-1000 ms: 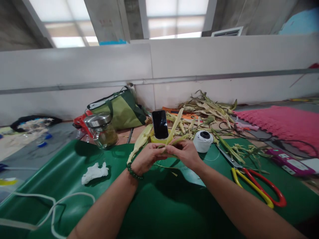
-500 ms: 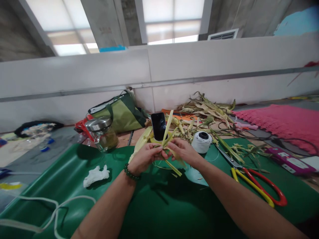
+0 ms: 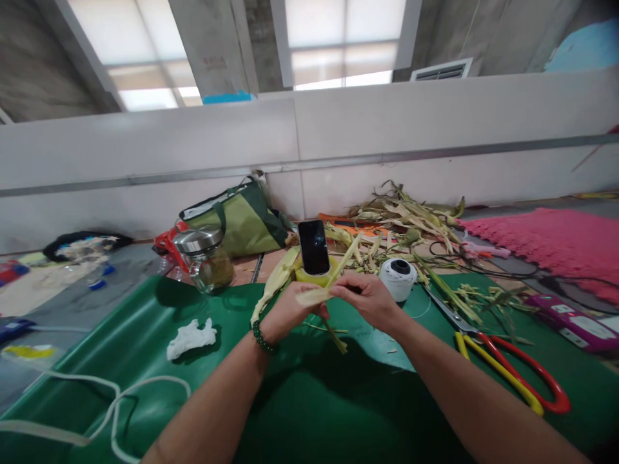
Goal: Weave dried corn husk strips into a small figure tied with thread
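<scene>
Both my hands meet above a green mat, closed on pale yellow-green husk strips. My left hand, with a dark green bead bracelet at the wrist, pinches the strips from below. My right hand grips them from the right; one strip points up toward the phone, another hangs down to the mat. A black phone stands upright in a yellow holder just behind the hands. A white spool of thread sits right of them.
Red-and-yellow scissors lie on the mat at right. A heap of dry husks lies against the white wall. A lidded glass jar, a green bag, a crumpled tissue, white cord and pink knitted fabric surround the mat.
The strips have turned in my hands: the upright strip now leans right and lower, and a flat pale piece lies across my left fingers. Both hands stay together.
</scene>
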`<state>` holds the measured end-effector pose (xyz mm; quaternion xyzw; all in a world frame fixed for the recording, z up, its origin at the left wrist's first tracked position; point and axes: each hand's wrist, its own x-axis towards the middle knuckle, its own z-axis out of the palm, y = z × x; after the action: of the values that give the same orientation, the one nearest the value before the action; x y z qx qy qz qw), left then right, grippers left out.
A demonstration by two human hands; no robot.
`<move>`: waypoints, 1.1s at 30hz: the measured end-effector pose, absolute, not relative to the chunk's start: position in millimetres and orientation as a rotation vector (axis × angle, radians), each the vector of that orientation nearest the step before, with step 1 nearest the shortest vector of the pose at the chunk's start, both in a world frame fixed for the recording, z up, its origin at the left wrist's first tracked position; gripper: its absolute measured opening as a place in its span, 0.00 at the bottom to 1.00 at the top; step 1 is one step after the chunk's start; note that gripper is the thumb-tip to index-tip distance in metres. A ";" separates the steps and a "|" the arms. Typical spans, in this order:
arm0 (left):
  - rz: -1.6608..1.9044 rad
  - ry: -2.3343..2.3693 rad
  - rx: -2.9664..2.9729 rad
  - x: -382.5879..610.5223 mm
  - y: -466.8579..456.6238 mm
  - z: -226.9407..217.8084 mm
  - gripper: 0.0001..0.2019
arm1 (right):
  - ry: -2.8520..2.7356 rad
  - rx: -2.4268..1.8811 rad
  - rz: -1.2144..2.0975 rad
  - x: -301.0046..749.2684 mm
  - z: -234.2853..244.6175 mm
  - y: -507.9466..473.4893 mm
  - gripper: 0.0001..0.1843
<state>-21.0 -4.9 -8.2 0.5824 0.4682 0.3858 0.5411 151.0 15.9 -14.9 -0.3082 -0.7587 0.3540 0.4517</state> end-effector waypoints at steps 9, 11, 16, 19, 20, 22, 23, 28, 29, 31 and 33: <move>1.006 1.026 1.329 -13.6 -10.4 -11.4 0.19 | -1.883 -1.009 0.482 144.2 -25.2 11.6 0.16; 1.031 1.032 1.312 -14.6 -8.6 -13.5 0.22 | -1.948 -0.961 0.476 143.6 -23.6 8.7 0.15; 1.009 1.084 1.431 -19.3 -8.8 -7.4 0.22 | -1.753 -0.964 0.670 147.8 -17.7 13.5 0.17; 0.916 1.124 1.565 -20.1 -11.8 -2.3 0.21 | -1.611 -0.991 0.727 152.8 -14.9 21.5 0.19; 0.890 1.134 1.592 -19.8 -12.6 -1.5 0.21 | -1.619 -0.987 0.723 154.2 -14.5 23.3 0.19; 0.860 1.142 1.608 -19.1 -13.4 -1.3 0.20 | -1.640 -0.967 0.715 155.9 -14.0 24.1 0.21; 0.856 1.143 1.597 -18.8 -13.4 -1.6 0.20 | -1.645 -0.955 0.723 156.2 -13.9 22.8 0.21; 0.877 1.159 1.503 -19.7 -10.2 -3.1 0.18 | -1.901 -0.708 0.727 153.9 -12.1 8.5 0.16; 0.872 1.152 1.518 -19.8 -9.7 -3.2 0.18 | -1.999 -0.629 0.694 153.5 -11.6 6.8 0.16; 0.871 1.127 1.551 -19.5 -9.5 -3.6 0.18 | -2.130 -0.539 0.659 153.1 -10.3 5.9 0.17; 0.901 1.110 1.539 -18.8 -10.1 -4.5 0.16 | -2.146 -0.566 0.714 153.5 -8.9 6.8 0.17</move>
<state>-18.8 -10.1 -4.5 0.6357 0.4583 0.3723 0.4972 153.5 6.8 -8.9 -0.2231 -0.8460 0.2815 0.3940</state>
